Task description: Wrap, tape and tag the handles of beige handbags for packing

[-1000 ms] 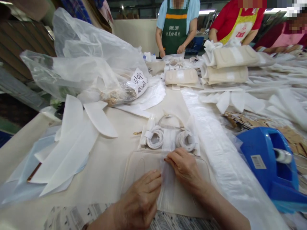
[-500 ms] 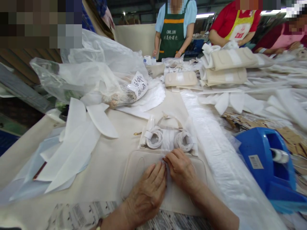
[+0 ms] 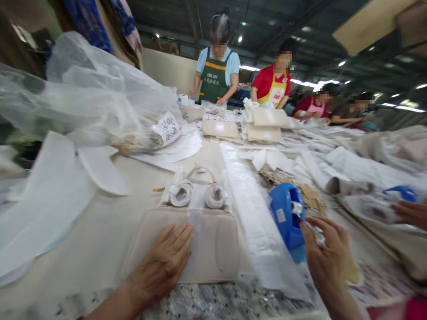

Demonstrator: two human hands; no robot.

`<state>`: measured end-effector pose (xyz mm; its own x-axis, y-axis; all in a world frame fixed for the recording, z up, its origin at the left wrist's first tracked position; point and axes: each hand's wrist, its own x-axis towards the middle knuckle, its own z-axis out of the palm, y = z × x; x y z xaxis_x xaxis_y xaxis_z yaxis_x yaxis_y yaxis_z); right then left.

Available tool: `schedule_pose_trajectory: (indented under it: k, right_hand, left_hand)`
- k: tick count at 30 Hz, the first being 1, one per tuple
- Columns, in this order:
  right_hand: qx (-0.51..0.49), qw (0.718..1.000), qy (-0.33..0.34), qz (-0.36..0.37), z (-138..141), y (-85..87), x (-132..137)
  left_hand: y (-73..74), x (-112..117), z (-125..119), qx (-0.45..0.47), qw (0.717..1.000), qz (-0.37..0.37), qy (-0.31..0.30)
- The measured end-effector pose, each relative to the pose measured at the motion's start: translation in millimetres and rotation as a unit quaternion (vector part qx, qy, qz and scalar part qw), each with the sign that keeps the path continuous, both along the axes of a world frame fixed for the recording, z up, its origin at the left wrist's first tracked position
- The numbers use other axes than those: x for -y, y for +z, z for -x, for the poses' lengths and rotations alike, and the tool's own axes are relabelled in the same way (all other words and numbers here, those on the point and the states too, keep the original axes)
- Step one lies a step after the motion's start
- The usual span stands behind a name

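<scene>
My left hand (image 3: 163, 262) lies flat with its fingers stretched out on a beige padded panel (image 3: 218, 249) wrapped in clear film, low in the middle of the head view. My right hand (image 3: 328, 258) is off to the right, at the blue tape dispenser (image 3: 286, 218). Its fingers curl at the tape end beside the roll; whether they pinch the tape is blurred. Just beyond the panel lie two coiled white straps (image 3: 198, 195) in a clear bag.
A long strip of clear plastic bags (image 3: 248, 200) runs up the table (image 3: 110, 222). White cut pieces (image 3: 53, 195) and a big plastic sack (image 3: 86, 102) lie left. Stacked beige panels (image 3: 263, 126) sit far back. Several aproned people work behind; another person's hand (image 3: 412, 212) is at the right.
My right hand left the panel and moved right to the tape dispenser. My left hand went from pinching the film to lying flat on it. The view swung up and to the right.
</scene>
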<state>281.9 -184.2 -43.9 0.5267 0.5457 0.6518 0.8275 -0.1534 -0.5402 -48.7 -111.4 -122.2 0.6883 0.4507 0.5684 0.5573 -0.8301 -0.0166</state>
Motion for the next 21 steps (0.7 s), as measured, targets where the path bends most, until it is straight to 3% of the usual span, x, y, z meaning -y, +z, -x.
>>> schedule_pose_trajectory:
  k: [3,7,13,18,21]
  right_hand:
    - [-0.147,0.984,-0.044,0.092,-38.5,1.6,12.5]
    - [-0.239,0.962,-0.024,0.127,-50.3,-7.7,7.3]
    - [-0.337,0.941,-0.008,0.0,-44.6,-15.0,3.7]
    - [-0.33,0.939,0.0,-0.099,-25.3,-29.0,56.0]
    - [-0.416,0.907,-0.003,-0.059,-14.2,-48.0,82.0]
  left_hand:
    - [-8.1,-2.4,-3.5,0.066,0.998,0.019,-0.003]
    - [-9.0,-4.3,-5.1,0.077,0.997,-0.011,-0.01]
    - [-5.5,-4.6,-4.0,0.06,0.997,-0.042,-0.013]
    - [-7.0,-3.1,-5.9,0.078,0.997,-0.023,-0.01]
    - [-7.0,-4.1,-3.6,0.079,0.997,-0.019,-0.004]
